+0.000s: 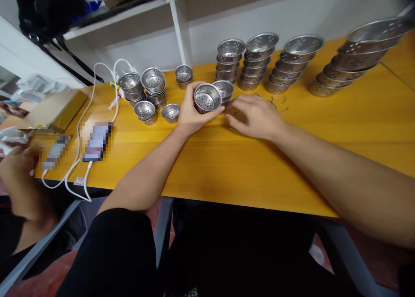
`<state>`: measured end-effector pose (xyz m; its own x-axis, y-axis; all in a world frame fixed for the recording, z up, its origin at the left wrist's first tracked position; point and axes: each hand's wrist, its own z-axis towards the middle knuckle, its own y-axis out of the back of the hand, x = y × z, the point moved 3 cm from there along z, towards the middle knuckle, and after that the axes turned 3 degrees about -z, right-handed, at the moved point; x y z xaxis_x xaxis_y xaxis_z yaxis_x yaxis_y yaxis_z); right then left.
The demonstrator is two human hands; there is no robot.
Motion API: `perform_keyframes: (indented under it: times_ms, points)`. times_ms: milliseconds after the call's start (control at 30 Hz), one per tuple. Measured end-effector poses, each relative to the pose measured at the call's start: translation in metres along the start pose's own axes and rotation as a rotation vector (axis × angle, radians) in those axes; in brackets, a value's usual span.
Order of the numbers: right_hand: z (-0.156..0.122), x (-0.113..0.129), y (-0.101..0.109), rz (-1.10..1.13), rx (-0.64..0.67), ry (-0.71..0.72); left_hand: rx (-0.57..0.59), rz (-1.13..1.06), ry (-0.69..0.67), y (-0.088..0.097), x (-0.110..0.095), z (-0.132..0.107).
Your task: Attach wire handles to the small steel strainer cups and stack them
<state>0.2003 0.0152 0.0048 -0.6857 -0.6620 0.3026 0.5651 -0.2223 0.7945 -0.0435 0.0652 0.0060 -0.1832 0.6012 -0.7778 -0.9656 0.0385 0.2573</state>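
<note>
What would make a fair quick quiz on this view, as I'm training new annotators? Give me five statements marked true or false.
1. The left hand holds a perforated metal cup. True.
2. The right hand is touching a phone. False: it is just right of that cup, well away from both phones.
3. A white cable runs into the phone nearer the left arm. True.
4. The far-right stack stands with its openings facing down. False: they face up.
5. A box lies to the left of the phone nearer the left arm. True.
</note>
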Motion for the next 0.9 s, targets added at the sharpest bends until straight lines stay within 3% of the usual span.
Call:
perform_keyframes:
  times_ms: [133, 267, 333, 467, 567, 900]
  points:
    - [0.0, -0.002, 0.005, 0.011, -0.046, -0.036, 0.045, 0.031, -0.018, 0.0, -0.001, -0.002]
    - [-0.003, 0.007, 0.018, 0.114, -0.138, -0.052, 0.178, 0.071, 0.002, -0.004, 0.004, -0.003]
    - [-0.003, 0.016, 0.018, 0.15, -0.077, 0.014, 0.267, 0.09, -0.033, -0.008, 0.009, -0.005]
    - [-0.004, 0.024, 0.004, 0.109, 0.101, 0.153, 0.405, 0.189, -0.227, -0.017, 0.016, -0.009]
    - [-0.005, 0.021, -0.004, 0.086, 0.136, 0.175, 0.459, 0.287, -0.265, -0.018, 0.014, -0.012]
    - [-0.004, 0.009, -0.001, 0.253, -0.137, 0.102, 0.48, 0.441, -0.094, -0.012, -0.007, -0.011]
